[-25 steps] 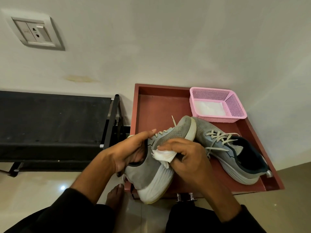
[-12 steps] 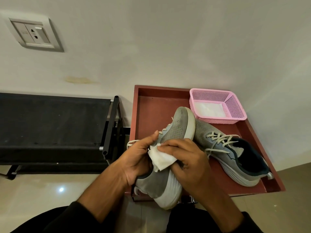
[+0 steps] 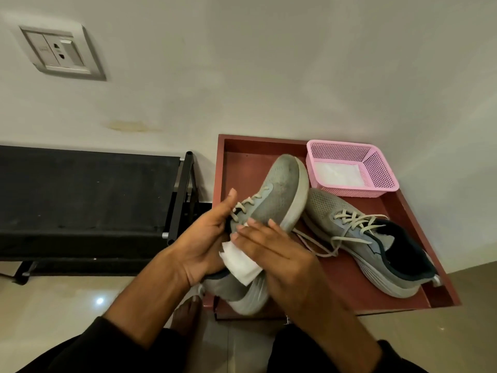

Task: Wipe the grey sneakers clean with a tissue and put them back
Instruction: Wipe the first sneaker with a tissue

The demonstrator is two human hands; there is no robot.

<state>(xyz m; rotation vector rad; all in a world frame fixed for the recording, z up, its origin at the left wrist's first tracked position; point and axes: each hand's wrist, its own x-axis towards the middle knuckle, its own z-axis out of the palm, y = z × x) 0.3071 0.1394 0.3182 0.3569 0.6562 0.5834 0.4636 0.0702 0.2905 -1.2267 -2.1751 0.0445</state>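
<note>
Hands [image 3: 231,254] on sneaker [image 3: 277,195], tissue [image 3: 242,265]

Illumination is dim, warm and diffuse. A small specular glare spot lies on the glossy floor [image 3: 99,300] at 7 o'clock. Soft shadows fall on the wall [image 3: 269,63] toward 3 o'clock. Wide-angle distortion bends lines at the frame edges. Slight overall softness; the sleeves at 6 o'clock are underexposed.
</note>
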